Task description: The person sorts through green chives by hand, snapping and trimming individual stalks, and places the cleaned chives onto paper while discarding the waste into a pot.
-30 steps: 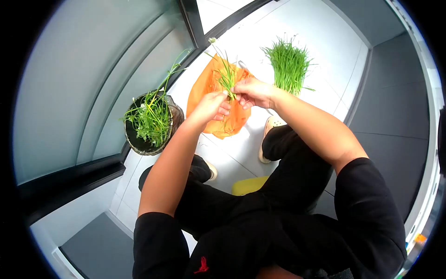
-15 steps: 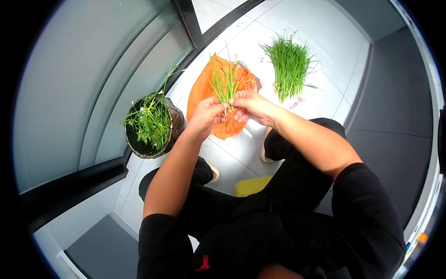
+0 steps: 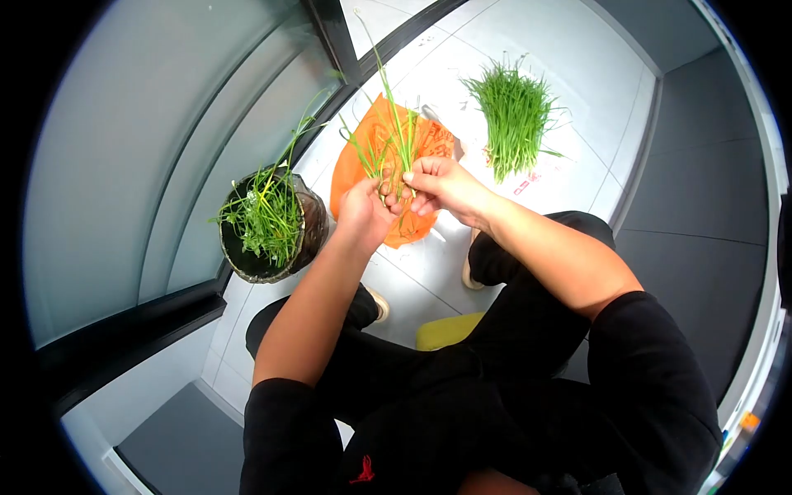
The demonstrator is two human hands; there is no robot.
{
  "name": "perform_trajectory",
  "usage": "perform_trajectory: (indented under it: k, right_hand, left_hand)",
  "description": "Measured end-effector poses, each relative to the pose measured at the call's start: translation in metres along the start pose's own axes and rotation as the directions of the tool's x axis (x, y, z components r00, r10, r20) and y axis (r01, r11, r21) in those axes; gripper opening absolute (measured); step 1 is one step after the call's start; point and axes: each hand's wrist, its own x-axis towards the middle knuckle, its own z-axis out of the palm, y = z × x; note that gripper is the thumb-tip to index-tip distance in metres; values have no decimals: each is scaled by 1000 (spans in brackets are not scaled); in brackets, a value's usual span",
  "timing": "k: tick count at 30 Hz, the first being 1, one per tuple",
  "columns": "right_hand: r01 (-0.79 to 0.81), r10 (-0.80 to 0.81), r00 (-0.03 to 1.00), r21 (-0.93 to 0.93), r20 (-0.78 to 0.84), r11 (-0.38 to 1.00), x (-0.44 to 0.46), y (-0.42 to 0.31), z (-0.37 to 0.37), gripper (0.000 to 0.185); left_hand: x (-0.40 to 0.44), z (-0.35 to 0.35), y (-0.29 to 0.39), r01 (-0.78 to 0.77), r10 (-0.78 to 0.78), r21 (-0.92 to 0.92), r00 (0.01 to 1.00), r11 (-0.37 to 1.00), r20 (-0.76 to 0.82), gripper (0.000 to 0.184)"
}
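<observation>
Over an orange plastic bag (image 3: 355, 165) on the floor, my two hands hold thin green chives in two small bunches. My left hand (image 3: 367, 210) is closed loosely round the lower ends of a few stalks that lean left. Beside it, my right hand (image 3: 444, 188) pinches another bunch of chives (image 3: 404, 144) near its base; one long stalk rises far above the rest. The fingers of both hands nearly meet, and the stalk ends are partly hidden behind them. A large pile of chives (image 3: 516, 120) lies on the tiles at the upper right.
A bin (image 3: 309, 227) with a dark liner stands at the left, with discarded-looking greens (image 3: 268, 219) spilling over its rim. Behind it runs a frosted glass panel (image 3: 165, 148) with a black frame. A yellow-green seat (image 3: 445, 332) shows between my legs.
The single bunch held between both hands has parted in two. My left hand has turned palm up with some stalks, while my right hand holds the others slightly apart.
</observation>
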Motion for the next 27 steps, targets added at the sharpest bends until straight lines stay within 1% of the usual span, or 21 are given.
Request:
perform_trajectory:
  k: [2, 3, 4, 5, 6, 8, 9, 11, 12, 13, 14, 15, 17, 19, 21, 23, 24, 25, 26, 27]
  right_hand:
    - [15, -14, 1000, 2, -13, 1000, 2, 3, 2, 15]
    - [30, -30, 999, 3, -28, 1000, 3, 4, 2, 14]
    - [32, -32, 999, 2, -27, 999, 4, 3, 2, 14]
    - [67, -66, 997, 15, -46, 998, 5, 4, 2, 14]
    - [100, -98, 993, 28, -67, 995, 4, 4, 3, 14]
    - [105, -102, 993, 53, -63, 993, 1, 1, 2, 15]
    - [110, -105, 993, 78, -60, 991, 0, -1, 2, 17]
    - [111, -107, 993, 95, -40, 989, 2, -1, -1, 19]
    - [113, -111, 994, 112, -24, 987, 2, -2, 0, 21]
    - [111, -109, 994, 113, -23, 987, 2, -2, 0, 21]
    - [95, -93, 995, 109, -23, 990, 1, -3, 1, 22]
    - [79, -77, 997, 104, -24, 991, 1, -3, 1, 22]
    - [72, -69, 997, 104, -36, 992, 2, -2, 2, 20]
    - [67, -62, 997, 104, -48, 992, 4, 2, 1, 18]
    - [56, -55, 998, 61, -16, 997, 6, 3, 0, 14]
    - [52, -52, 999, 51, 0, 997, 6, 2, 1, 15]
    - [49, -49, 999, 41, 17, 998, 5, 2, 2, 15]
    - [49, -50, 999, 40, 19, 998, 6, 2, 2, 15]
    - [43, -43, 998, 7, 39, 999, 6, 2, 2, 15]
    - [38, -36, 998, -25, 58, 999, 6, 3, 2, 14]
  left_hand:
    - [-3, 12, 0, 18, -43, -171, 989, 985, -143, 14]
    - [-3, 9, -1, 16, -41, -170, 989, 985, -143, 14]
    - [0, 3, -5, -8, -3, -108, 995, 994, -104, 17]
    - [2, -2, -9, -35, 32, -47, 998, 998, -62, 21]
    - [1, -7, -12, -35, 32, -49, 998, 998, -63, 21]
    - [-1, -16, -17, -27, 21, -210, 999, 977, -30, 23]
    - [-4, -12, -17, -29, 22, -212, 999, 977, -34, 23]
    - [-7, -2, -17, -29, -8, -208, 984, 978, -178, 21]
    - [-7, 1, -17, -30, -9, -209, 984, 977, -181, 21]
    - [-4, 4, -16, -66, 61, -13, 969, 998, -237, 22]
    - [-3, 6, -15, -89, 139, 184, 951, 979, -278, 23]
    - [-4, 7, -16, -87, 137, 183, 951, 979, -279, 23]
    - [-4, 10, -17, -158, 328, 472, 894, 868, -305, 26]
    - [-5, 12, -15, -163, 336, 478, 891, 863, -304, 26]
    - [-5, 13, -12, -168, 345, 486, 889, 858, -301, 27]
    - [-5, 13, -11, -171, 314, 413, 898, 894, -308, 26]
    - [-5, 12, -11, -171, 315, 413, 897, 894, -310, 26]
    - [-4, 10, -11, -182, 299, 371, 910, 910, -288, 27]
    - [-3, 8, -10, -191, 284, 329, 922, 925, -265, 27]
    - [-3, 8, -8, -191, 285, 329, 921, 925, -265, 27]
